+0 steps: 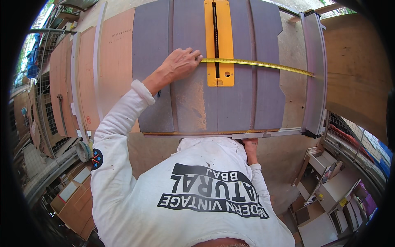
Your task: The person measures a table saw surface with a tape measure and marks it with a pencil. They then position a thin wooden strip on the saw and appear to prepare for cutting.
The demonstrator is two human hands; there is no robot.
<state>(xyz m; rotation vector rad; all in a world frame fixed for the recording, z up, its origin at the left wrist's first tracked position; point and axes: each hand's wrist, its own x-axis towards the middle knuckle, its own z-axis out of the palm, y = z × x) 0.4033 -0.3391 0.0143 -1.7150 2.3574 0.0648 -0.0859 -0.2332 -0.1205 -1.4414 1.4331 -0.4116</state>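
Note:
My left hand is closed over the table saw's grey top, holding a tape measure. From it the yellow tape blade runs rightward across the orange throat plate to the metal rip fence. The tape's case is not visible under my hand. A dark saw blade shows in the slot of the plate. My right hand is low at the front rail of the saw table; its fingers are hidden under the rail's edge.
Sawdust lies on the table near its front. A pinkish wooden panel extends the surface leftward, and a brown board stands beyond the fence. Wire mesh rises at far left. Stacked drawers and boards sit on the floor at lower right.

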